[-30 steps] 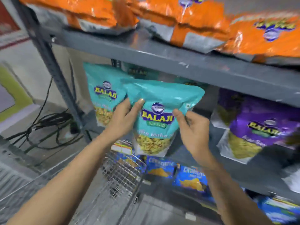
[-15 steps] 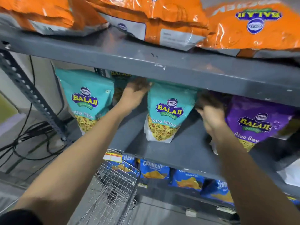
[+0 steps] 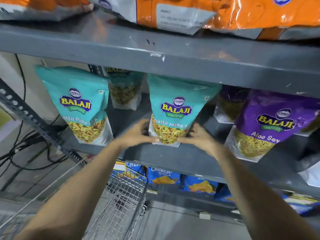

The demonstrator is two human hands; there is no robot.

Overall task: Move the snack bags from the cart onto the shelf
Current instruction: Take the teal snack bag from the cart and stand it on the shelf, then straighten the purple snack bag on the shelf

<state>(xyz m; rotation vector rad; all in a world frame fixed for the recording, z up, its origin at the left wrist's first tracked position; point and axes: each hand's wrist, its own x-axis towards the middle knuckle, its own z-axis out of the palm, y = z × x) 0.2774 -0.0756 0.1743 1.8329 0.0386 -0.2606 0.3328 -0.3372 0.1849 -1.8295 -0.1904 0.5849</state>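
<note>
A teal Khatta Mitha snack bag (image 3: 176, 108) stands upright on the grey middle shelf (image 3: 173, 158). My left hand (image 3: 136, 133) presses its lower left corner and my right hand (image 3: 199, 135) presses its lower right corner, thumbs on the front of the bag. Another teal bag (image 3: 78, 104) stands to the left, and a third teal bag (image 3: 124, 90) sits deeper behind. The wire cart (image 3: 119, 203) is below my arms; its visible part shows no bags.
A purple Aloo Sev bag (image 3: 270, 125) stands right of the held bag. Orange bags (image 3: 190, 13) lie on the upper shelf (image 3: 155, 51). Blue chip bags (image 3: 164, 177) fill the lower shelf. Black cables (image 3: 22, 153) trail on the floor beside the slotted shelf post (image 3: 34, 122).
The teal bag went from in front of the shelf onto the middle shelf. My hands slid from its top down to its bottom corners.
</note>
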